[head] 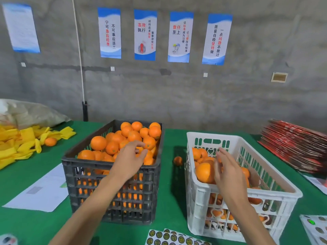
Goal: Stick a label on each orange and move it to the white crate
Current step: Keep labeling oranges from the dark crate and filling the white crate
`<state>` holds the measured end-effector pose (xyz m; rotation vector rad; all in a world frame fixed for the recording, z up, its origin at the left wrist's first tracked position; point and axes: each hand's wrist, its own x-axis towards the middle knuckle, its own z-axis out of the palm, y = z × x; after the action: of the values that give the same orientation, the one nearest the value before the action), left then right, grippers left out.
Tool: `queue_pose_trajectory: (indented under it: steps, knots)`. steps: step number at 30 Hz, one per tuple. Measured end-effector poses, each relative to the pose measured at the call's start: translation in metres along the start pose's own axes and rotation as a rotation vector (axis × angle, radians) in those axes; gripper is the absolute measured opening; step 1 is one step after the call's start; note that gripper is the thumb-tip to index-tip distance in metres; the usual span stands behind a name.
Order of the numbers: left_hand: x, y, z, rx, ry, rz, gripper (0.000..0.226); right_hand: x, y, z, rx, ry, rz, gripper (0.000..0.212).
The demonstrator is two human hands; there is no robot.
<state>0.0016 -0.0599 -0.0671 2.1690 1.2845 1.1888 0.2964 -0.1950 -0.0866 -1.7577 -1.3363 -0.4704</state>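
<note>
A dark crate [113, 188] heaped with oranges [123, 138] stands on the green worktop [169, 209], and everything else sits around it. The left hand [130, 159] hangs over the dark crate's near right corner with fingers loosely curved above the fruit, grasping nothing that shows. Just right of the dark crate stands the white crate [235, 200] — partly filled with oranges — and the right hand [227, 171] hovers over its near left part, fingers spread and relaxed, released. One small orange [177, 160] lies on the worktop in the gap between the two crates. In front of the dark crate, at the near edge, lies a sheet of round labels [175, 238]. To its left lie a white paper [42, 190], a pile of yellow foam sleeves [19, 144] and another loose orange [50, 141].
</note>
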Motion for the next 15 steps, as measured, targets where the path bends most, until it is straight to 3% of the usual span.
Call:
queue_pose_trajectory:
  steps: [5,8,15]
  knots:
    - [0.078,-0.031,-0.003,0.241,-0.079,-0.100,0.053,-0.003,-0.025,0.023,-0.040,0.098,-0.181,0.025]
    - [0.117,-0.041,0.008,0.573,-0.185,-0.095,0.072,-0.005,-0.031,0.036,-0.044,0.093,-0.232,0.024]
    - [0.164,-0.062,0.031,0.809,-0.373,-0.146,0.079,-0.005,-0.028,0.054,-0.092,0.103,-0.269,0.029]
